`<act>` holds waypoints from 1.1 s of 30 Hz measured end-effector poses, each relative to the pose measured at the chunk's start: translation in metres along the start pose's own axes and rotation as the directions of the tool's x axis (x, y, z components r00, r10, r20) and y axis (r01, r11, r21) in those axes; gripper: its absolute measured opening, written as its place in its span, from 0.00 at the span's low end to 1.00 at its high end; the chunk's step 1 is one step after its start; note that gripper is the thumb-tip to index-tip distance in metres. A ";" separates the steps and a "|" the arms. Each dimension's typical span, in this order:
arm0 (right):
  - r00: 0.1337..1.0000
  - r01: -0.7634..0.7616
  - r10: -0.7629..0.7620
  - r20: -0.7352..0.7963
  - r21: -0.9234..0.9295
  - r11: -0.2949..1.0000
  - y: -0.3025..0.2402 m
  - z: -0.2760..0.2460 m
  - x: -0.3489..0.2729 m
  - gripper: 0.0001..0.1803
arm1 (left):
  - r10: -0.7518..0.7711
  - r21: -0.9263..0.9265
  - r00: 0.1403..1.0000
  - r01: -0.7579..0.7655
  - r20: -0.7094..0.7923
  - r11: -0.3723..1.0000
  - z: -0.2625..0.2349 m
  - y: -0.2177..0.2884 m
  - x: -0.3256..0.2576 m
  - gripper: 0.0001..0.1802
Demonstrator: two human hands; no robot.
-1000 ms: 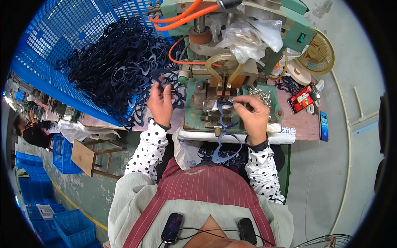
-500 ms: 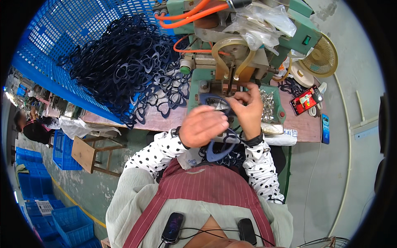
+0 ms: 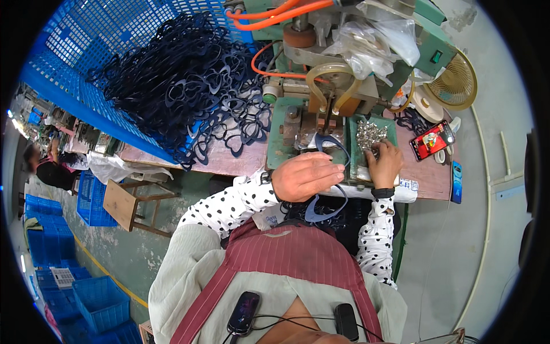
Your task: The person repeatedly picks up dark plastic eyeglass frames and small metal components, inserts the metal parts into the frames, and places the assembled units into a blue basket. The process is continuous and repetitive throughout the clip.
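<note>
My left hand (image 3: 308, 176) is closed on a dark blue looped strap (image 3: 318, 218), whose curved band stands out above and below the fingers. The strap's upper end lies near the working point of a green press machine (image 3: 279, 132). At the machine's right side, my right hand (image 3: 385, 166) has its fingers bent and drawn together at the near edge of a heap of small shiny metal pieces (image 3: 369, 134) in a green tray (image 3: 356, 157). What is between those fingertips is too small to make out.
A large blue basket (image 3: 63, 86) tips toward the table at left, with many dark blue straps (image 3: 172, 74) spilling out. Orange hoses (image 3: 281, 17) cross above the machine. A phone (image 3: 432, 140), a fan (image 3: 452, 80) and a wooden stool (image 3: 121, 205) stand around; another person (image 3: 54, 172) sits far left.
My right hand has left the strap at the press and moved right to the metal pieces. My left hand has shifted slightly right, still holding the strap.
</note>
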State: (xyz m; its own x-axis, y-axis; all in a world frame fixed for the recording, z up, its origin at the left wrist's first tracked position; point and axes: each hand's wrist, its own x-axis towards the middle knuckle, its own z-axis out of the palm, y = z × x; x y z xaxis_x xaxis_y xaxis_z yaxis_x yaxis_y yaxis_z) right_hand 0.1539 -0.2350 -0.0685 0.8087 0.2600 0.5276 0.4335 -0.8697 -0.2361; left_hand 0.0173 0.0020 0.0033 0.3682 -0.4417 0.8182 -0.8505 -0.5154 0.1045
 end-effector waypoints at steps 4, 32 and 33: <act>0.994 -0.103 0.107 -0.009 0.181 0.978 0.017 0.015 0.002 0.10 | -0.001 0.002 1.000 0.001 -0.008 1.000 0.000 0.001 0.000 0.21; 0.965 -0.075 0.134 -0.226 0.251 0.965 0.011 0.019 0.002 0.06 | -0.754 0.311 0.510 0.858 -0.414 0.409 -0.046 -0.085 -0.101 0.08; 0.964 -0.051 0.107 -0.243 0.226 0.973 0.010 0.018 0.002 0.06 | -0.734 0.221 0.489 0.871 -0.472 0.438 -0.047 -0.071 -0.082 0.08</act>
State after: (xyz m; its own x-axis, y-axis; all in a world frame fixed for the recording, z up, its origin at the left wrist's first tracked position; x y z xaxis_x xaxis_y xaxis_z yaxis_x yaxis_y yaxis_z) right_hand 0.1672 -0.2355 -0.0842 0.7297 0.0552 0.6815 0.4700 -0.7645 -0.4412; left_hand 0.0294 0.1093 -0.0445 0.6272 0.5088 0.5897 0.0309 -0.7728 0.6339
